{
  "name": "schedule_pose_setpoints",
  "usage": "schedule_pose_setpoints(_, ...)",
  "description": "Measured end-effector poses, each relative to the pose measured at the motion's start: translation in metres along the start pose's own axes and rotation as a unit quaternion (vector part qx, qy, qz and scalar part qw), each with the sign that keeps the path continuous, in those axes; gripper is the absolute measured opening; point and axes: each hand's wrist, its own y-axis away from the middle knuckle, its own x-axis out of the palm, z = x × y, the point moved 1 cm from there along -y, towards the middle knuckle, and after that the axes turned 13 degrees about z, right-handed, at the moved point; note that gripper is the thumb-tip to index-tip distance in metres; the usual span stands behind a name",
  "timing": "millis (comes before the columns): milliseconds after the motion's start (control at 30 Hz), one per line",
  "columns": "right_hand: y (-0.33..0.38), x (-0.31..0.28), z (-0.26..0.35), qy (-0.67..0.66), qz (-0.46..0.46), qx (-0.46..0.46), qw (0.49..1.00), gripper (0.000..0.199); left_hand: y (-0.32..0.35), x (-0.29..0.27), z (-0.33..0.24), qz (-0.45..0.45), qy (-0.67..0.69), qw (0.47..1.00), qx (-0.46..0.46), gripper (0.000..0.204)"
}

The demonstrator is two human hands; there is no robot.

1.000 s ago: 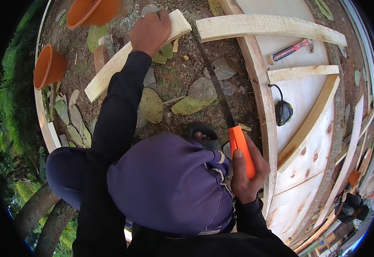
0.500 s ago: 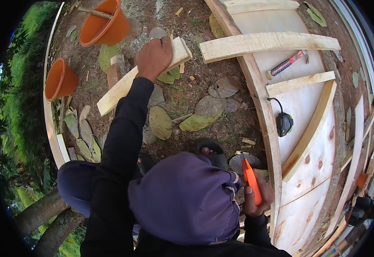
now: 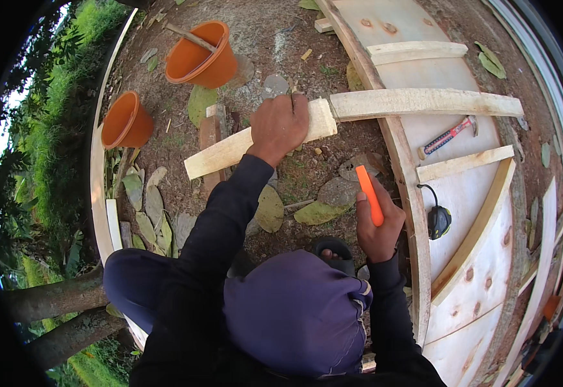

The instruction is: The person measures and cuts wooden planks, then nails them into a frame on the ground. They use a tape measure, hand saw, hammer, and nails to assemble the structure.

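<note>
My left hand (image 3: 280,129) is closed over a short pale wooden board (image 3: 220,151), which lies slanted across a brown block (image 3: 212,129). The board's right end is up against, or very near, the left end of a long curved plank (image 3: 423,103). Lower and to the right, my right hand (image 3: 381,226) is wrapped round the orange handle of what looks like a handsaw (image 3: 370,197). Its thin blade can hardly be made out against the ground.
Two orange buckets (image 3: 128,122) stand at the upper left, one with a stick in it. On the right, a wooden frame with a plywood sheet (image 3: 468,271) carries a hammer (image 3: 448,137), a tape measure (image 3: 439,221) and curved wood pieces. Leaves (image 3: 320,213) litter the soil.
The view has shifted. My right hand has lifted the saw forward, away from my body toward the board. The board in my left hand has come closer to the curved plank's end.
</note>
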Motion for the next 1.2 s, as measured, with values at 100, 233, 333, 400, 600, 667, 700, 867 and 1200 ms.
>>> schedule_pose_setpoints(100,-0.014,0.026,0.001,0.015,-0.015,-0.040,0.999,0.041,-0.011,-0.027,0.028,-0.061,-0.022,0.998,-0.004,0.049)
schedule_pose_setpoints(233,-0.012,0.067,-0.005,0.102,-0.003,-0.135,0.986,0.046,-0.003,-0.046,0.051,-0.010,-0.097,0.995,0.020,0.047)
schedule_pose_setpoints(333,-0.015,0.091,-0.014,0.197,0.107,-0.089,0.971,0.060,0.014,-0.028,0.071,0.030,-0.101,0.994,-0.007,0.046)
schedule_pose_setpoints(400,-0.013,0.098,-0.018,0.218,0.174,-0.045,0.959,0.068,0.016,-0.009,0.087,0.057,-0.129,0.990,0.014,0.046)
schedule_pose_setpoints(600,-0.003,0.081,-0.032,0.060,0.142,0.022,0.988,0.088,0.015,0.012,0.016,0.060,-0.084,0.986,0.128,0.052)
schedule_pose_setpoints(667,0.000,0.074,-0.026,-0.065,0.155,0.075,0.983,0.093,0.009,0.007,-0.024,0.131,-0.026,0.987,0.086,0.052)
schedule_pose_setpoints(700,-0.002,0.071,-0.023,-0.086,0.156,0.068,0.982,0.097,0.005,0.004,-0.044,0.150,0.027,0.985,0.079,0.052)
schedule_pose_setpoints(867,-0.010,0.049,0.007,-0.237,0.121,-0.005,0.964,0.106,-0.034,0.000,-0.116,0.269,0.131,0.945,0.129,0.064)
schedule_pose_setpoints(1200,0.039,-0.034,-0.010,-0.082,-0.232,0.127,0.961,0.059,-0.016,0.016,-0.257,0.516,0.512,0.677,0.117,0.083)
